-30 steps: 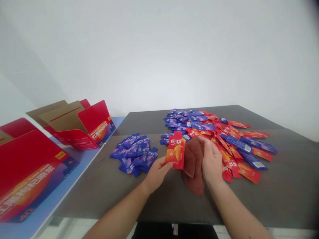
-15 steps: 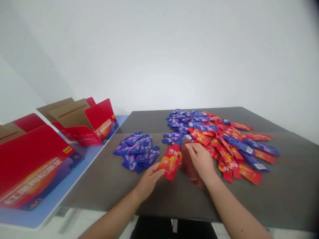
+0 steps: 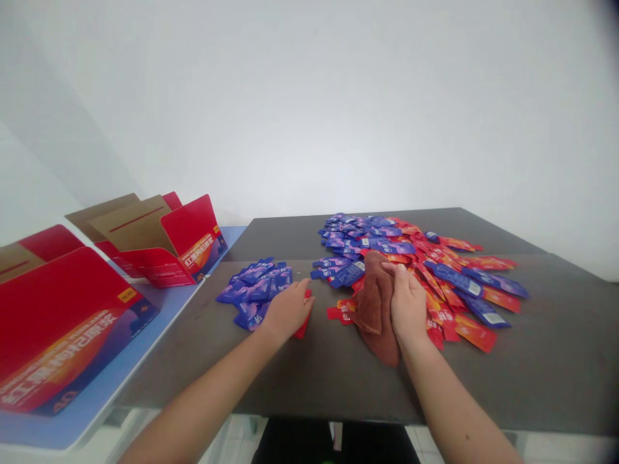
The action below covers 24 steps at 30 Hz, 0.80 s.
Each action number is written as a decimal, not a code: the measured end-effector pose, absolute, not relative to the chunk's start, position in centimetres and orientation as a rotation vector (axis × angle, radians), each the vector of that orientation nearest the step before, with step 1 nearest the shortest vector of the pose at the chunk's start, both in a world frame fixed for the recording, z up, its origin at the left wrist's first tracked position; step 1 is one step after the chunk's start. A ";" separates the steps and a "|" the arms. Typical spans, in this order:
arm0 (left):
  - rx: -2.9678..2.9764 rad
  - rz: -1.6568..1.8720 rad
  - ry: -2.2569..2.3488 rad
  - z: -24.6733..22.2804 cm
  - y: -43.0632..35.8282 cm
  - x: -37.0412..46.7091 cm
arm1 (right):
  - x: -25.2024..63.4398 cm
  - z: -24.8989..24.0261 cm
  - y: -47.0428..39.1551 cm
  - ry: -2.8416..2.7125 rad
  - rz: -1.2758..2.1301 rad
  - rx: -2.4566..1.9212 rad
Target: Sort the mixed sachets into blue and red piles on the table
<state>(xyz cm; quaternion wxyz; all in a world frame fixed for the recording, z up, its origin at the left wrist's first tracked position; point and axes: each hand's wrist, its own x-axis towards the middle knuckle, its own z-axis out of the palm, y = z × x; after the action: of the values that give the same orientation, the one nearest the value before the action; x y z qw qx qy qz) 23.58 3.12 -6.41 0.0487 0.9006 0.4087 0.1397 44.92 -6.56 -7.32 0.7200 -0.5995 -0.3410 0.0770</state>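
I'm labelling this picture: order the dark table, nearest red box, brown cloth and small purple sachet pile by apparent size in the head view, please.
1. Dark table
2. Nearest red box
3. Brown cloth and small purple sachet pile: too alike to rank

Between the hands (image 3: 287, 312) (image 3: 409, 308), table (image 3: 322, 380) lay open up to a red packet (image 3: 341, 312) and cloth (image 3: 374, 299); packets (image 3: 256, 283) (image 3: 454, 277) crowded beyond both.

Dark table (image 3: 338, 386), blue and red sachets (image 3: 435, 283), brown cloth (image 3: 374, 303) on it
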 end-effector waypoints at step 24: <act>2.793 0.391 0.770 -10.8 6.7 33.7 | 44.8 -7.4 -6.4 -0.751 0.160 -1.322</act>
<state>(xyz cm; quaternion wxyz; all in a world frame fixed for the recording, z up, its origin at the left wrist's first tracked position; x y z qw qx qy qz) 33.67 6.71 -10.84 0.1087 0.9497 0.2619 0.1329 44.76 -6.40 -7.36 0.7216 -0.5986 -0.3401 0.0722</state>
